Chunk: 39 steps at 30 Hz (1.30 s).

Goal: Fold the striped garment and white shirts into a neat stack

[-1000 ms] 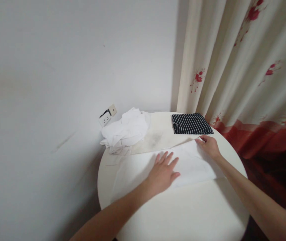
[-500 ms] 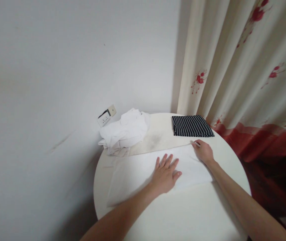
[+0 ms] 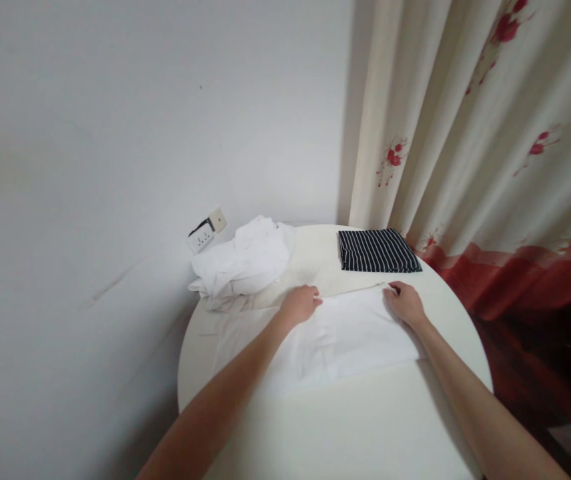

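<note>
A white cloth (image 3: 345, 333), folded into a long flat strip, lies across the round white table (image 3: 335, 427). With fingers curled, my left hand (image 3: 301, 305) grips its far edge near the middle. At the far right corner, my right hand (image 3: 405, 303) pinches the same cloth between thumb and fingers. My left forearm covers part of the cloth's left side. Whether the cloth is a garment I cannot tell.
A crumpled white cloth heap (image 3: 245, 257) lies at the back left, close to a wall socket (image 3: 200, 237). At the back right is a folded black-and-white striped cloth (image 3: 379, 251). A flowered curtain (image 3: 425, 133) hangs beyond the table's right side.
My left hand, earlier spread flat on the middle of the cloth, has moved to its far edge and closed there. My right hand stays at the far right corner.
</note>
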Motion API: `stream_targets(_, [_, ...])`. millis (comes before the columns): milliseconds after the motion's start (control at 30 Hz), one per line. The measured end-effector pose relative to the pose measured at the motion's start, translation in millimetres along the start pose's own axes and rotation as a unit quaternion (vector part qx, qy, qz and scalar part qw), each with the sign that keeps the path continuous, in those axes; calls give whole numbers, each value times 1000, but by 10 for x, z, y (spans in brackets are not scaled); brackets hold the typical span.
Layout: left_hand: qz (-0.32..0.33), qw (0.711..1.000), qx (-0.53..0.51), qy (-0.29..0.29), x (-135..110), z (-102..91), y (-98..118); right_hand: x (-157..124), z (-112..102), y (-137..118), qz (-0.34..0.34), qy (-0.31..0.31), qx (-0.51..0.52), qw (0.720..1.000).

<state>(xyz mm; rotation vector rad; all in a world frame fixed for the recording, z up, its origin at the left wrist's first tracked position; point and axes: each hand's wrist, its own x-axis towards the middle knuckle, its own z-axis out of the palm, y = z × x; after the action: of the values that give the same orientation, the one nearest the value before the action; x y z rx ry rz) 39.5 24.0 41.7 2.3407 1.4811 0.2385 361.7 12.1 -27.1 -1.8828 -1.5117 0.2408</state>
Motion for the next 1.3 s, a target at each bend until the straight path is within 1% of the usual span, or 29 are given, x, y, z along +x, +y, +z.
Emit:
stream_targets(100, [19,999,-26,-32,266,-24,-124,19,-10,-23,2,3,22,1000])
stream_targets(167, [28,998,-37,-38,340,-1,-160,13,-14,-52,-1,13,42,999])
stream_targets(333, [40,998,-41,-25,347,52,-207,-36,14,-113,-2,49,64,997])
stream_targets(433, [34,999,-41,-11,351,93,-233,-45,5,-132,-2,48,50,998])
stream_targets(500, [27,999,-41,2,357,133,-241,-60,-33,-187,-5,54,21,998])
stream_targets(567, [24,999,-43,16,355,175,-239,-132,-77,-323,-28,70,-28,997])
stream_targets(633, [27,998,-46,26,344,209,-231,-301,-86,-554,-84,66,-62,992])
stream_targets(667, [29,998,-48,27,337,220,-226,-425,-69,-695,-124,46,-62,989])
stream_targets(733, [36,998,-51,29,322,232,-219,-720,11,-990,-215,-32,-44,975])
stream_targets(800, [44,997,-55,33,311,230,-218,-1004,121,-1235,-301,-125,-43,944])
stream_targets(867, [52,996,-61,37,303,222,-221,-1189,217,-1373,-337,-187,-58,921])
stream_targets(900, [54,996,-64,39,301,218,-224,-1228,249,-1396,-341,-209,-66,914])
stream_targets(933, [55,995,-68,41,299,214,-227,-1232,269,-1390,-340,-226,-72,910])
stream_targets(1000, [55,995,-76,45,295,213,-229,-1149,272,-1306,-337,-248,-80,905])
stream_targets(1100, [50,994,-86,50,290,225,-226,-879,224,-1045,-333,-245,-95,906])
stream_targets(1200, [46,993,-93,53,286,243,-222,-551,157,-686,-287,-197,-136,927])
stream_targets(1300, [44,993,-92,55,284,262,-226,-283,81,-362,-191,-128,-177,957])
